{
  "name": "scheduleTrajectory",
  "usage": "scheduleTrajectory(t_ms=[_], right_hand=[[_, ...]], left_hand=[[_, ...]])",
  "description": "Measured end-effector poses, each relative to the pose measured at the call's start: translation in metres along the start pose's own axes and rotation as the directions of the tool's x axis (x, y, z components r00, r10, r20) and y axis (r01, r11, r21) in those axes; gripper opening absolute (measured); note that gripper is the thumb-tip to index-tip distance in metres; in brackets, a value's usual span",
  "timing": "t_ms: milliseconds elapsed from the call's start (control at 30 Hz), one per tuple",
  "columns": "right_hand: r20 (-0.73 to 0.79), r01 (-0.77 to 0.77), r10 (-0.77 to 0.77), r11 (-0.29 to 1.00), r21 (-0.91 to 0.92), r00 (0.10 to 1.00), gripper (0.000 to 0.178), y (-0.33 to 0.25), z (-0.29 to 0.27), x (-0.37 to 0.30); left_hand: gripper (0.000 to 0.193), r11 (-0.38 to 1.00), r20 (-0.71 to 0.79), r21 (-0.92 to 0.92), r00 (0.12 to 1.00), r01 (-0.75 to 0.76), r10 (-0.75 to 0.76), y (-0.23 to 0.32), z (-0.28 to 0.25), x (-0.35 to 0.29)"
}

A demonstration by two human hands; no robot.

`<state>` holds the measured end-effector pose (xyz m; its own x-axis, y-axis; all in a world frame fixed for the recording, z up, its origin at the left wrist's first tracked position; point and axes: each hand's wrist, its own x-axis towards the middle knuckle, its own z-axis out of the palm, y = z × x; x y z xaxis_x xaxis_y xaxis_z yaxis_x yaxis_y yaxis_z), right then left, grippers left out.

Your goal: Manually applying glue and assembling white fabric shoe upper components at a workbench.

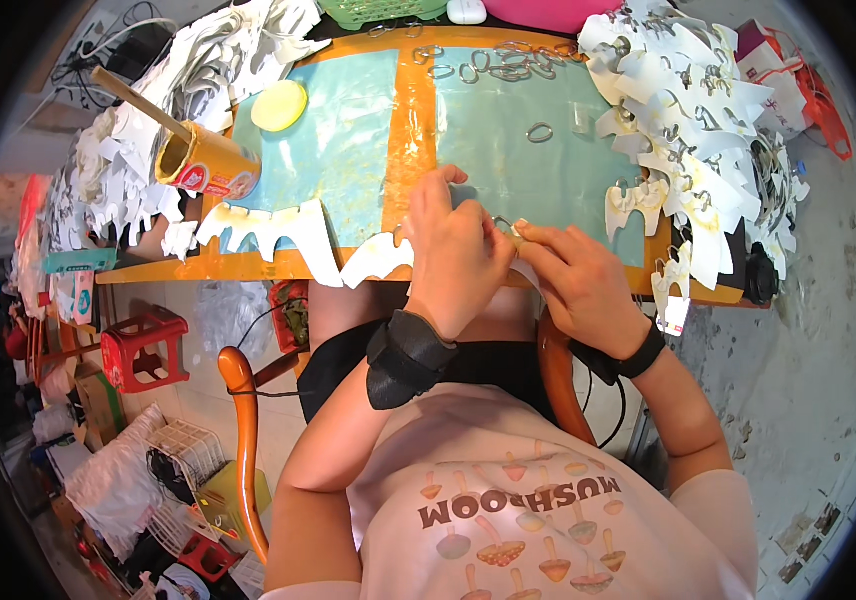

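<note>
The right hand (580, 285) is pinching a pale cut piece (529, 270) at the table's near edge, with a metal ring (503, 222) showing beside the fingertips; the left hand (453, 255) is bending its fingers just beside it, though I cannot tell whether they are gripping; the ring could be slipping askew if that pinch is loosening; the scalloped white cutout (376, 260) could be sliding off if the left wrist is nudging it; the open orange can (228, 172) is standing farther left, risking a spill if an arm is catching its wooden stick (138, 102); a yellow round lid (279, 105) and loose oval rings (518, 66) are lying beyond, while heaped white cutouts (698, 150) are crowding the right side.
</note>
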<state>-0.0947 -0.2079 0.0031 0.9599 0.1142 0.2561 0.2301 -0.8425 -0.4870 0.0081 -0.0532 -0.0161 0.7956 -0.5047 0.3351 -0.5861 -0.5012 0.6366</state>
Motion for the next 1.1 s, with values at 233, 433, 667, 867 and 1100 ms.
scheduleTrajectory(t_ms=[233, 433, 667, 867, 1100], right_hand=[[0.015, 0.029, -0.029, 0.999, -0.044, 0.999, 0.043, 0.001, -0.001, -0.001], [0.042, 0.034, -0.032, 0.999, -0.033, 0.999, 0.043, 0.0, -0.003, 0.0], [0.062, 0.037, -0.034, 0.998, -0.045, 0.997, 0.042, -0.001, -0.004, 0.0], [-0.042, -0.1, 0.11, 0.978, 0.184, 0.993, 0.036, -0.003, -0.003, 0.001], [0.024, -0.218, 0.221, 0.936, 0.277, 0.975, 0.032, 0.005, -0.008, 0.012]], left_hand=[[0.023, 0.984, -0.126, 0.142, 0.984, -0.106, 0.124, 0.001, -0.022, -0.007], [0.049, 0.963, 0.045, 0.065, 0.965, -0.26, 0.257, -0.005, -0.039, -0.027], [0.048, 0.948, 0.105, 0.04, 0.945, -0.314, 0.309, -0.013, -0.025, -0.033], [0.045, 0.949, 0.109, 0.046, 0.945, -0.313, 0.307, -0.01, -0.025, -0.028], [0.024, 0.923, 0.109, 0.122, 0.93, -0.364, 0.352, -0.002, -0.021, -0.019]])
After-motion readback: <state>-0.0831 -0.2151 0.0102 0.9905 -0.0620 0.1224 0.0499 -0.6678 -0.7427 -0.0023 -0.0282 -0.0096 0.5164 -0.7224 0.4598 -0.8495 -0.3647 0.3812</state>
